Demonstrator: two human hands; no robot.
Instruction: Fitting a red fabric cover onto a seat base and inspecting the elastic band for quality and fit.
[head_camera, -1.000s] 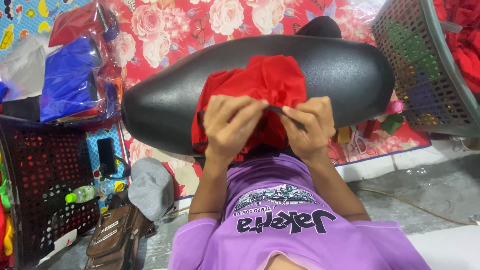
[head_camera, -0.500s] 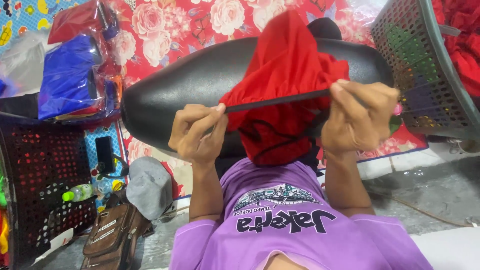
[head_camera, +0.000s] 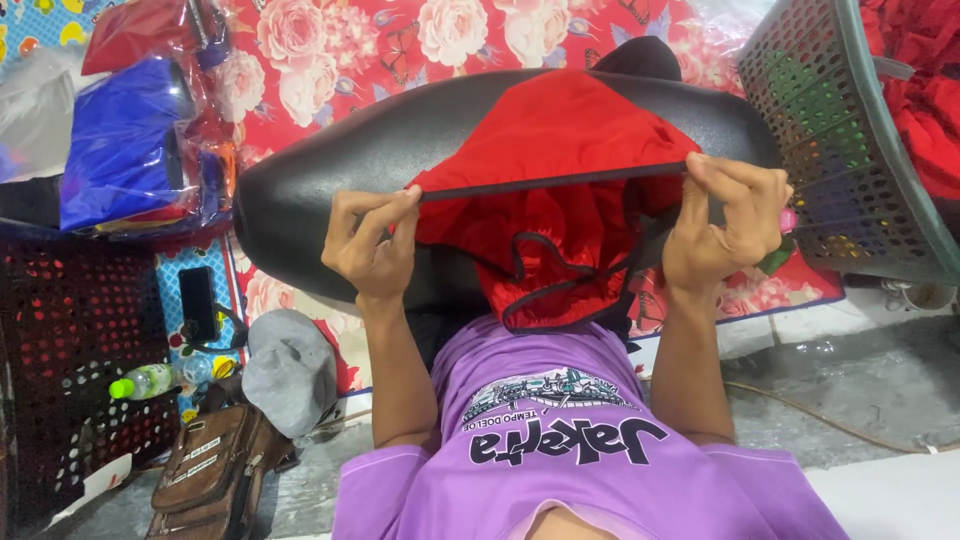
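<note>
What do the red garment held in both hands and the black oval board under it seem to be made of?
Red garment: thin woven or knit fabric, probably synthetic, matte; it creases softly and carries dark binding along its edges. Black oval board: seemingly covered in vinyl or leatherette, smooth with a dull sheen. Left hand and right hand pinch the waistband taut.

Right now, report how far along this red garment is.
Done: the red garment is opened over the black padded board. In hand: the left hand and right hand stretch its dark-trimmed edge taut. Left: the lower part hangs bunched and unsmoothed; more red cloth fills the basket.
</note>
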